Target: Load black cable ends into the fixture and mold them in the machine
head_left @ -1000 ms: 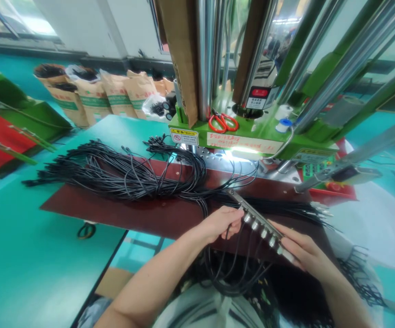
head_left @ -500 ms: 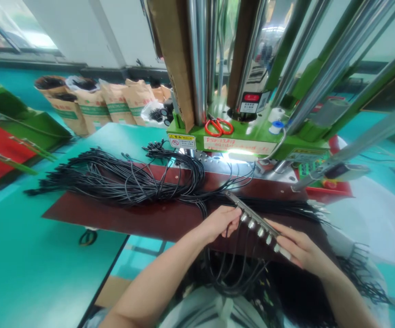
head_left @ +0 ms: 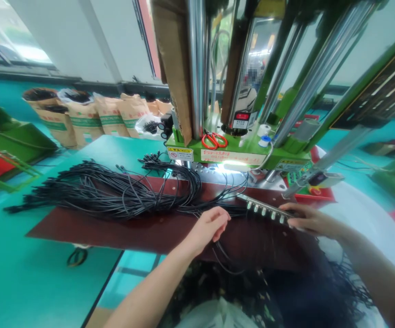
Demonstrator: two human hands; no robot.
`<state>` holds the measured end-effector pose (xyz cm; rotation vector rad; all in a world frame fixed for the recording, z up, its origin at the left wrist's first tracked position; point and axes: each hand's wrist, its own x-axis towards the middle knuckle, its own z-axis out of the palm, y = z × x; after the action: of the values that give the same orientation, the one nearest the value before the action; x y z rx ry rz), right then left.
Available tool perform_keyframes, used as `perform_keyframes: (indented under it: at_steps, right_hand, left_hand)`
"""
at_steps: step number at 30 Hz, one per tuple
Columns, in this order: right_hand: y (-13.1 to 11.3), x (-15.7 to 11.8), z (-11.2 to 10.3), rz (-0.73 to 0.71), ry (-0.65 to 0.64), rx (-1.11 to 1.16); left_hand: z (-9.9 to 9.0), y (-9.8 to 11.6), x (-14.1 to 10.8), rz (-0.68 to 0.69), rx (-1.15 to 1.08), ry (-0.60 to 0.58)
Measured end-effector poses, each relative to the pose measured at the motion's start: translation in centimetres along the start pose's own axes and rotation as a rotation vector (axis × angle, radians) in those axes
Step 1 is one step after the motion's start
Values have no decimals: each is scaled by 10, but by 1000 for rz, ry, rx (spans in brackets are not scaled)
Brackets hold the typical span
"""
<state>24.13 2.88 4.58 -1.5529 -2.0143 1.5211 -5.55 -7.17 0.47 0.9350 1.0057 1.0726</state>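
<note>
My right hand (head_left: 315,219) grips the right end of a narrow metal bar (head_left: 264,206), thumb below and fingers above. Several small silvery connectors (head_left: 264,212) stick out along the bar's lower side. Curled closed, my left hand (head_left: 214,223) is apart from the bar, to its left; what its fingers hold, if anything, is hidden. A few thin black cables (head_left: 223,257) hang just below that hand. Behind it, a large bundle of black cables (head_left: 115,191) spreads leftward over the dark red-brown board (head_left: 132,232).
A green press machine (head_left: 190,155) with metal columns stands behind the board, a lit lamp (head_left: 233,166) under its plate. Red-handled scissors (head_left: 214,141) and thread spools (head_left: 264,141) rest on it. Paper sacks (head_left: 110,118) line the back left. A white round surface (head_left: 371,223) lies right.
My left hand has let go of the bar's left end. My right hand has carried the bar right and away from me. The hanging cable loops have mostly gone from view.
</note>
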Motion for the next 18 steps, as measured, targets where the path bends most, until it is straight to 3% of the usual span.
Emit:
perform_keyframes:
  at_steps: [3,7,12,16,18]
  right_hand:
    - [-15,32,-14,-3,-137,-126]
    - [-31,74,-14,-177,-142,-367]
    - [-36,109,11,-415,-36,-478]
    - [-27,114,28,-462,59,-452]
    - [-25,112,36,-462,186,-397]
  left_hand:
    - [-6,3,-3,3,21,33]
    - [-15,9,-11,14,20,68]
    - [-25,15,-14,27,18,100]
    - [-30,19,-2,49,-3,117]
    - [-32,21,13,87,-41,154]
